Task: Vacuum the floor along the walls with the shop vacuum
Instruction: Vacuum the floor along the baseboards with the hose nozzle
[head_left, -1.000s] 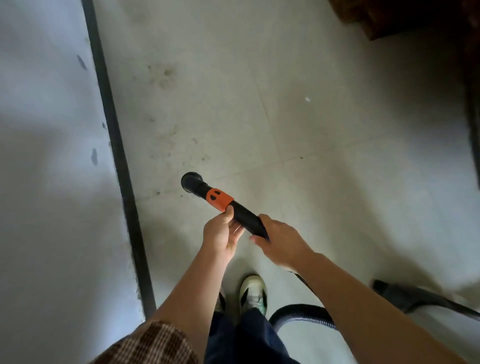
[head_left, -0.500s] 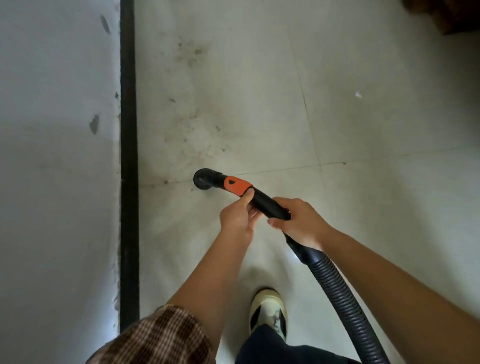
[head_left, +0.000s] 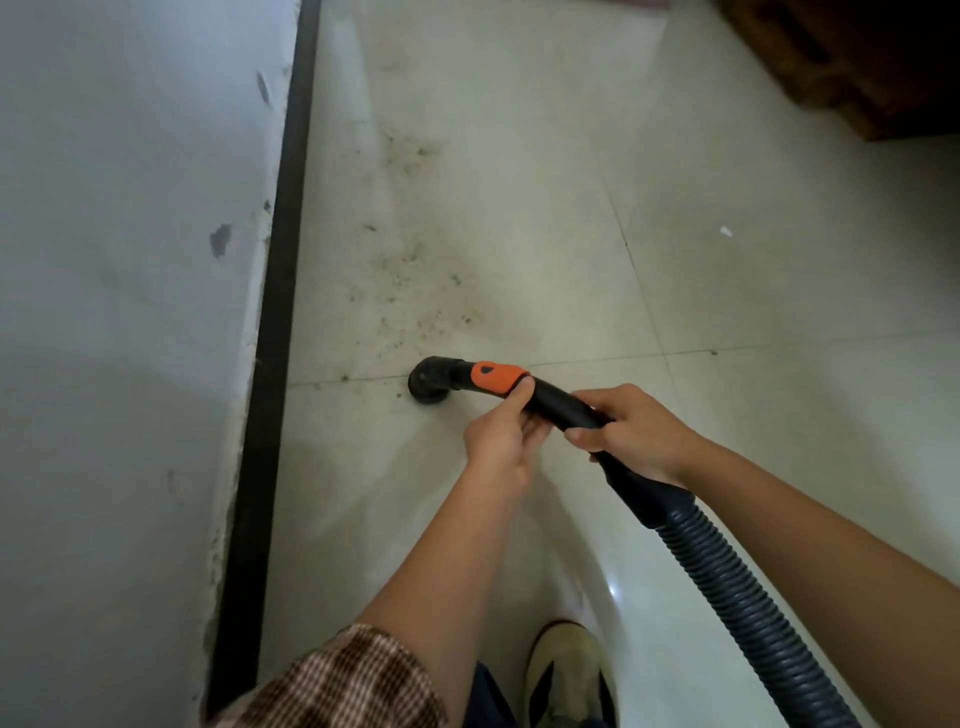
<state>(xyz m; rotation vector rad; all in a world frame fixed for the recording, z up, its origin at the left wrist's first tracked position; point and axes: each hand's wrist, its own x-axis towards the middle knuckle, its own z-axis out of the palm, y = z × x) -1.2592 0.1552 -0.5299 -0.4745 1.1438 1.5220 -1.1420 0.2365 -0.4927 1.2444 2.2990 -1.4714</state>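
The vacuum's black wand (head_left: 563, 402) carries an orange band (head_left: 497, 377) and ends in a round black nozzle (head_left: 428, 382) that points down at the pale tiled floor (head_left: 519, 208). My left hand (head_left: 498, 436) grips the wand just behind the orange band, thumb against it. My right hand (head_left: 631, 434) holds the wand further back, where the ribbed grey hose (head_left: 748, 608) joins and runs off to the lower right. The nozzle sits on a tile joint, a short way right of the black baseboard (head_left: 278, 312) under the white wall (head_left: 114, 260).
Dark specks of dirt (head_left: 410, 291) lie scattered on the tile ahead of the nozzle, near the baseboard. A small white scrap (head_left: 725, 232) lies to the right. Dark wooden furniture (head_left: 857, 62) fills the top right corner. My shoe (head_left: 569, 670) stands at the bottom.
The view has swung, so the wall and baseboard now slant the other way. The nozzle sits further from the baseboard, on the tile joint, and the hose now shows along the lower right.
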